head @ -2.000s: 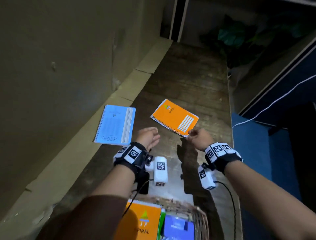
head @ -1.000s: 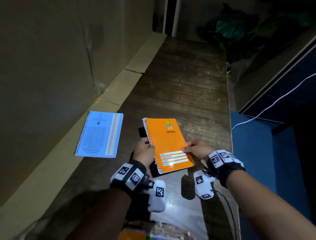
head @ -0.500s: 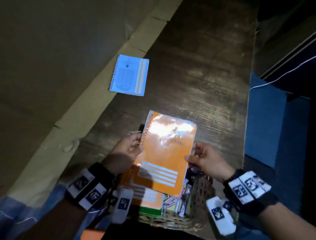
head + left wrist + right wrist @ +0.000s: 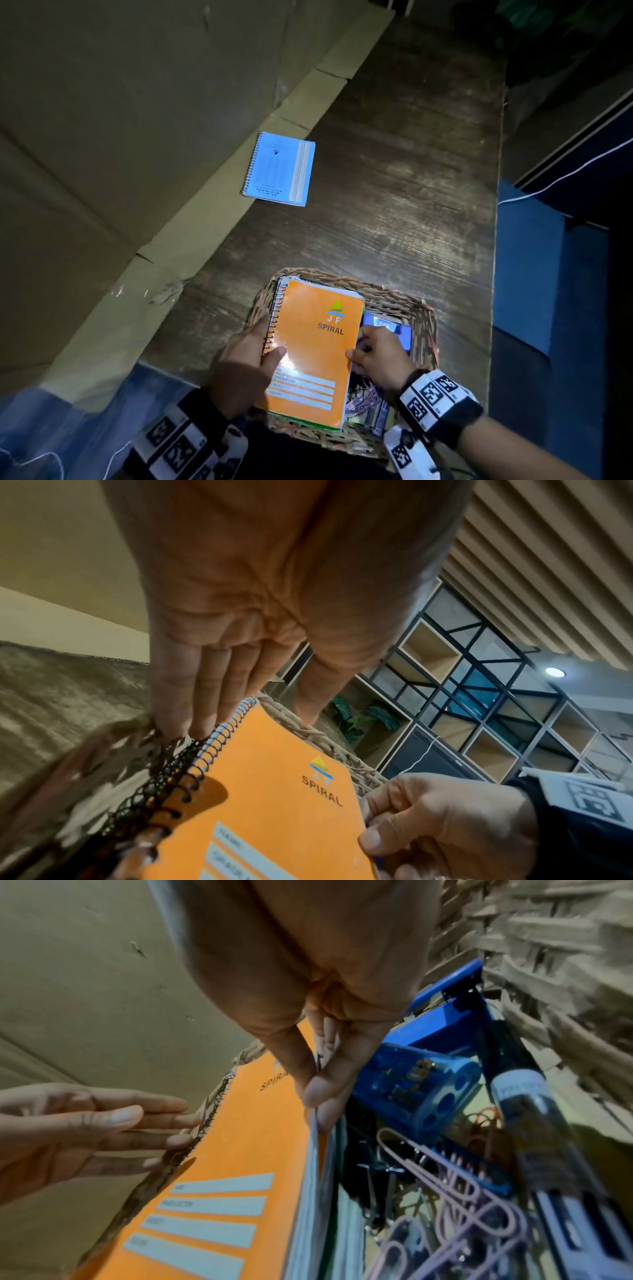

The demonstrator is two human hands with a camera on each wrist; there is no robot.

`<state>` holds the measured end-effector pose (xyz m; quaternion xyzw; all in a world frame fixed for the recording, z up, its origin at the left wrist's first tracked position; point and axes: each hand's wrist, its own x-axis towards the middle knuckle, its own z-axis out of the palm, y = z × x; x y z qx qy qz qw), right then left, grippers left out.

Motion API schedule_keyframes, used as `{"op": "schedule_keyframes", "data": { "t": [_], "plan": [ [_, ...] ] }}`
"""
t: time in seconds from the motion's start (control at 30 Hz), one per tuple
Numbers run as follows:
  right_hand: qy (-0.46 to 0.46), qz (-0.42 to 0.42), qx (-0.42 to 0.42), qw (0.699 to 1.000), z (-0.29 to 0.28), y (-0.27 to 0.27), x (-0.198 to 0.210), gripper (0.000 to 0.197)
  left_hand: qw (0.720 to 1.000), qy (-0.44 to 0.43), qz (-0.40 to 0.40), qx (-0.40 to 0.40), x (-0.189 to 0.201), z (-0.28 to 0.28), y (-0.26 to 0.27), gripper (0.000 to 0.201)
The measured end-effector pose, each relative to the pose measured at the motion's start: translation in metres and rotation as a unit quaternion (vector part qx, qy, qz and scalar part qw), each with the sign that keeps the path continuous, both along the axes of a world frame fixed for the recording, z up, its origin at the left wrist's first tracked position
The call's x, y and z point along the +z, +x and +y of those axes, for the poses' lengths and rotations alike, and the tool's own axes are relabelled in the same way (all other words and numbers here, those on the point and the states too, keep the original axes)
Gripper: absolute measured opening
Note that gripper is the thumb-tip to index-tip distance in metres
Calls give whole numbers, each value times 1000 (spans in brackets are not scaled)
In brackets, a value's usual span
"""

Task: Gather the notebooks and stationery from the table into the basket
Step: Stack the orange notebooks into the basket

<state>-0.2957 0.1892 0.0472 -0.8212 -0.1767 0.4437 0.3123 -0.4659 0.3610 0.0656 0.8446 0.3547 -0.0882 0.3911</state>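
My left hand is on the spiral side of the orange notebook, fingers straight and flat vs the black coil, thumb lying across the cover near the bottom-left, so it's braced w/ extended fingers, not wrapped round. My right hand pinches the opposite page edge, thumb on the cover and a fingertip under the pages; right wrist view shows that pinch clearly. The notebook sits in the left part of the wicker basket, lying over another notebook w/ a green edge showing at the bottom; can't tell if it's fully resting yet. Right of it in the basket: a blue stapler, a blue sharpener, pink paper clips, black binder clips, a dark tube w/ a white label. The basket stands on the dark wood table, near edge. The blue notebook lies flat on the table well apart from the basket, further away and to the left, just beside the cardboard wall, spiral on its left.
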Motion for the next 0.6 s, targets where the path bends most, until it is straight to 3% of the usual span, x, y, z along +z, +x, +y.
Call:
{"op": "schedule_keyframes", "data": {
  "t": [0.2,0.33,0.4,0.5,0.6],
  "plan": [
    [-47,-89,76,992,4,4,-5,33,987,54,74,-135,-16,8,6,57],
    [-68,-82,54,993,9,10,7,38,980,45,88,-170,-12,17,8,54],
    [-88,-87,67,990,12,17,18,44,988,20,43,-145,3,28,14,55],
    [-134,-121,130,975,25,35,44,51,993,-84,-61,-49,30,56,30,43],
    [-93,-124,128,980,57,64,66,47,993,-63,-91,33,41,108,58,31]
  ]
}}
